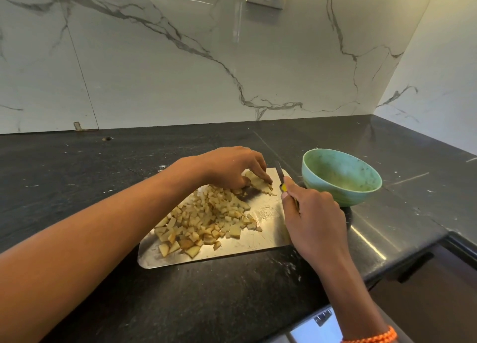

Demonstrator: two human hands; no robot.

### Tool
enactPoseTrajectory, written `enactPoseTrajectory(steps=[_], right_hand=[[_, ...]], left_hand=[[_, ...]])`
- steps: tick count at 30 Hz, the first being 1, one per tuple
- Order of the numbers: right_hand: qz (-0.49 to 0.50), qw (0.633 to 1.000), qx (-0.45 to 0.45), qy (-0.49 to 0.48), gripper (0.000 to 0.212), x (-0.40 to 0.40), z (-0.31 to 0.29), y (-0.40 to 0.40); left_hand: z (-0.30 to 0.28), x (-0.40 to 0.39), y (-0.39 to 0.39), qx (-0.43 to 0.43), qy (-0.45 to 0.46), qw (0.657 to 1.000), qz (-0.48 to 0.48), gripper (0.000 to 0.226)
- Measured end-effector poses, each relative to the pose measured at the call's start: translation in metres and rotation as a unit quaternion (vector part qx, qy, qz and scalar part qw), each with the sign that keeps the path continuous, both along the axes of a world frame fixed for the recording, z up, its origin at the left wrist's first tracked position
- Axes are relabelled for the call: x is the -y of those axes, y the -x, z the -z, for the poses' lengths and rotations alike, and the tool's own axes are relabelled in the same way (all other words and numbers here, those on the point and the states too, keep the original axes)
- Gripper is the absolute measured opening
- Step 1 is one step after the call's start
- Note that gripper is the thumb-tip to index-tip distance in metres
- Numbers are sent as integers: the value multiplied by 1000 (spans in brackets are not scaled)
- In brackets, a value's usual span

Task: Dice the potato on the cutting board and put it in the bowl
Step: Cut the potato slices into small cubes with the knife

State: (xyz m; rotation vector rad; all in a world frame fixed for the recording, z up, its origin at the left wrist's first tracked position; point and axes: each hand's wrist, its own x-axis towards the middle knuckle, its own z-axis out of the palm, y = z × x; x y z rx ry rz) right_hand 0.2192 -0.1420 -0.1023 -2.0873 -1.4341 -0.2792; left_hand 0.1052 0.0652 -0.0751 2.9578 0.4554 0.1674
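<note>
So the last undiced potato slab sits at the far end of the steel cutting board, about 12 o'clock from the big heap of diced potato, and its long axis runs roughly 10-to-4 across the board. The left hand is on top of it, fingers curled down and pinning it flat. The knife is just at the slab's 3 o'clock side, blade pointing away toward 12, with the right hand wrapped tight round the yellow handle. So the knife hand is the nearer one for the cut, and I'd guess the blade has to come in from the right, across that long axis, stopping short of the left fingertips. The green bowl is on the dark surface at 3 o'clock of the board, just beside it, and looks like it holds no dice yet.
</note>
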Motion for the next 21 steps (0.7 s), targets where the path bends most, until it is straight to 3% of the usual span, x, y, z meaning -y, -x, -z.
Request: enactPoseTrajectory(steps=[13,21], right_hand=[[-1,1000,-12,28,41,-1,1,0],[5,999,18,33,41,-1,1,-1]], left_hand=[[4,13,6,26,-127,990,-48,34],[15,32,2,65,-166,970,-163,39]])
